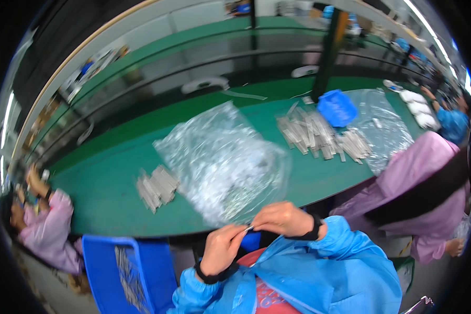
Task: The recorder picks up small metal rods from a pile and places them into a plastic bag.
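Close to my body, just off the table's front edge, both my hands meet at a small shiny piece point(249, 228), too small for me to tell its kind. My left hand point(221, 250) pinches it from the left with thumb and finger. From the right, my right hand point(284, 219) closes on its other end. Beyond them on the green table point(110, 209) lies a large clear plastic bag point(209, 152) with many small pale pieces inside. Left of the bag sits a pile of flat, clear-grey strips point(157, 187).
More strips point(311, 131) lie right of the bag, beside a blue bin point(337, 108) and another plastic sheet point(379, 125). A blue crate point(159, 272) holding strips stands low at my left. Pink-sleeved people sit at the left point(49, 230) and right point(418, 178). A dark post point(329, 57) rises behind.
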Motion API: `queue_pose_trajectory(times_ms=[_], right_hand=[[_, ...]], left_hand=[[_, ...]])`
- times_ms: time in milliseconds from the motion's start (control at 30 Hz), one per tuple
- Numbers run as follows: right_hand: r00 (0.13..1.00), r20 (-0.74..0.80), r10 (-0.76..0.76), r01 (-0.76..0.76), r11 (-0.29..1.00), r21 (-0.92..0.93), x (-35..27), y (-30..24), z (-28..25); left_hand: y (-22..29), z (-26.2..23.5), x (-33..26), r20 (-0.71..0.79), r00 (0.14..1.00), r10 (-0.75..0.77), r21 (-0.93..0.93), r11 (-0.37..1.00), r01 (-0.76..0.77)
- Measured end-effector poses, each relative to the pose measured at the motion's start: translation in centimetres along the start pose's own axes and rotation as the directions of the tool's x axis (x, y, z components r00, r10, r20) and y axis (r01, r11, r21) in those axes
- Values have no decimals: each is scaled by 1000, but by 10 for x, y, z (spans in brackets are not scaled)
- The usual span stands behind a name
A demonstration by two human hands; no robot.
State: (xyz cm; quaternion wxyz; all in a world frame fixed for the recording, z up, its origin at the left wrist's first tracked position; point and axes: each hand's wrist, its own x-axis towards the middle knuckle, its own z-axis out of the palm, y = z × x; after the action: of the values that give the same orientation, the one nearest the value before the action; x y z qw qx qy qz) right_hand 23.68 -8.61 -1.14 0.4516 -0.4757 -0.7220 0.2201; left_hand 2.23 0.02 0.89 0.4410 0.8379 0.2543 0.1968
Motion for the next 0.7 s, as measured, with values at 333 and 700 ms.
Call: queue_pose_trajectory(times_ms=[333,700], right_hand=[[685,-697,211,-459,868,-188,-65,-3,-112],[483,-827,286,-875,175,-451,-165,140,-237]], left_hand=[[-50,-62,-15,-580,813,-47,9,998,64],[-207,-163,-5,-692,719,-63,543,612,575]])
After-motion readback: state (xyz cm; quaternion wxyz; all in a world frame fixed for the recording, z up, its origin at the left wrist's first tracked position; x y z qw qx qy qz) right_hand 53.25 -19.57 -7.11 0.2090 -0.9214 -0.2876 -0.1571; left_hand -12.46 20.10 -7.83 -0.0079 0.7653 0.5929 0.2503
